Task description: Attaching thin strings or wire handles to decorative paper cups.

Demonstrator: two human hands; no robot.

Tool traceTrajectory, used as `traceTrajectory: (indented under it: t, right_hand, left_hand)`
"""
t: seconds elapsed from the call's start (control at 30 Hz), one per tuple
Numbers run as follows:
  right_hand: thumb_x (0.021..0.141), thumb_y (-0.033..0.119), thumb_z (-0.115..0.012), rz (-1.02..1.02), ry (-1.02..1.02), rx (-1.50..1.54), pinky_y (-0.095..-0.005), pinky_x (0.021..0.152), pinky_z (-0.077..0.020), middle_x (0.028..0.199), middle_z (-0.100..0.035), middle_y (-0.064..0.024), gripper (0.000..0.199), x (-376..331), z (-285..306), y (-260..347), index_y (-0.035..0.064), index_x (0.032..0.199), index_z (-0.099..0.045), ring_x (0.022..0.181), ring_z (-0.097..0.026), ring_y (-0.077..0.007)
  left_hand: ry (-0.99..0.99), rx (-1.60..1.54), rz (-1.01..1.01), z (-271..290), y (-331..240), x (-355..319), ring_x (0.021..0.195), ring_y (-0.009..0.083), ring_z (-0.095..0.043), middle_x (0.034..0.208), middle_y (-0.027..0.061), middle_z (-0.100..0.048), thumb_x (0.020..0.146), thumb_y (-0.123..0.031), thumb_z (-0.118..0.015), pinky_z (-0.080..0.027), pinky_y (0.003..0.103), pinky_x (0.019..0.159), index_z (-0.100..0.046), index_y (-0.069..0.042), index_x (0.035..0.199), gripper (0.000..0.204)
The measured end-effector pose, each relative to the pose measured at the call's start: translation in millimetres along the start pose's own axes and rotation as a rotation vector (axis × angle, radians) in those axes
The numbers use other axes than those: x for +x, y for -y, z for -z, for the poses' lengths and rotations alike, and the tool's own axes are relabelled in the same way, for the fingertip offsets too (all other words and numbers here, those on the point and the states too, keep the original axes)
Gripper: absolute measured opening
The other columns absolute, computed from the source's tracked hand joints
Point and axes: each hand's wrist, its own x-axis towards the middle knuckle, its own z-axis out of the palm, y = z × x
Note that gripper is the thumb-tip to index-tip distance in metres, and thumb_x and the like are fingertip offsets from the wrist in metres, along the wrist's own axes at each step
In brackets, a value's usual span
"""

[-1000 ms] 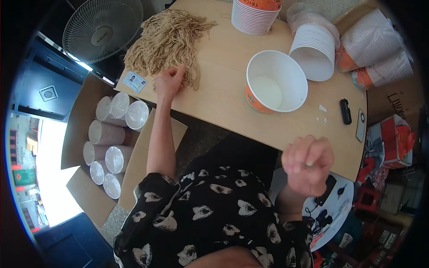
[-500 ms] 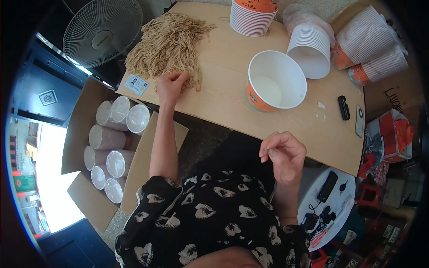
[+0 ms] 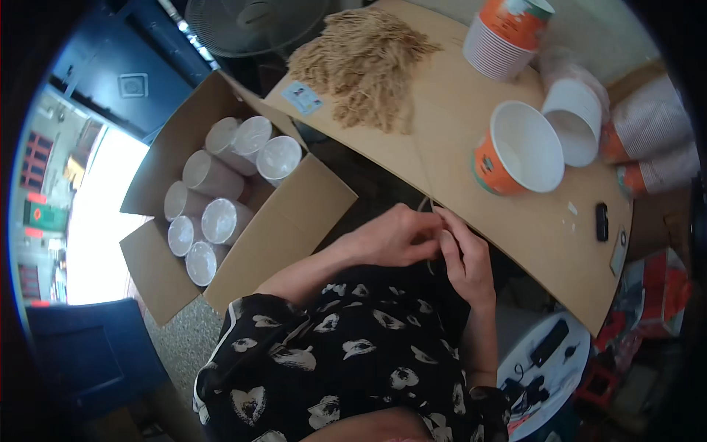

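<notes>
A heap of thin sticks [image 3: 364, 66] lay at the table's [image 3: 456, 140] far left corner, with a stack of cups [image 3: 504, 37] to its right along the far edge. A single cup [image 3: 519, 151] stood mid-table, and more stacks lay on their sides [image 3: 648, 132] at the right edge. Both hands [image 3: 434, 243] met just before the near edge, and a box [image 3: 302, 214] holding cup stacks [image 3: 221, 199] sat left of the table.

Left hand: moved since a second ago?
Yes. The left hand has left the pile of tan strips and come back toward the body, now meeting the right hand at the table's near edge.
</notes>
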Motion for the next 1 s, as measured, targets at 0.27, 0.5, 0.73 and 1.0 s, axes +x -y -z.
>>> traceTrajectory:
  t: [0.27,0.5,0.73,1.0]
  right_hand:
    - [0.091,0.005,-0.071,-0.172,-0.119,0.107,-0.0265,0.056,-0.0420,0.071,-0.059,-0.0062,0.010,-40,52,-10,-0.0034,0.089,-0.066,0.060,-0.052,-0.0116]
    - [0.089,0.008,-0.073,-0.237,-0.310,-0.007,-0.0298,0.075,-0.0481,0.095,-0.069,-0.0090,0.015,-73,78,-29,-0.0022,0.098,-0.069,0.083,-0.062,-0.0194]
    - [0.088,0.009,-0.073,-0.067,-0.314,-0.102,-0.0369,0.089,-0.0473,0.099,-0.069,-0.0114,0.029,-66,73,-38,-0.0003,0.114,-0.064,0.093,-0.064,-0.0257]
    - [0.091,0.002,-0.071,-0.239,-0.668,0.268,-0.0215,0.057,-0.0435,0.074,-0.063,-0.0030,0.006,-71,62,-43,-0.0022,0.091,-0.067,0.063,-0.053,-0.0053]
  left_hand:
    - [0.427,-0.084,0.199,14,-18,34,0.070,0.0076,-0.064,0.075,0.0039,-0.068,0.090,-0.011,-0.069,-0.051,0.025,0.063,-0.070,0.000,0.094,0.011]
    - [0.370,-0.311,0.335,-20,-10,79,0.067,0.0034,-0.057,0.076,-0.0025,-0.066,0.094,-0.009,-0.068,-0.046,0.020,0.060,-0.070,0.000,0.091,0.009]
    - [0.462,-0.152,0.275,-49,-20,110,0.067,0.0044,-0.057,0.074,0.0003,-0.067,0.093,-0.010,-0.070,-0.047,0.023,0.060,-0.071,0.002,0.092,0.011]
    - [0.228,0.063,0.069,-54,-36,121,0.066,0.0134,-0.063,0.079,0.0058,-0.070,0.088,-0.012,-0.077,-0.051,0.028,0.060,-0.071,0.001,0.098,0.017]
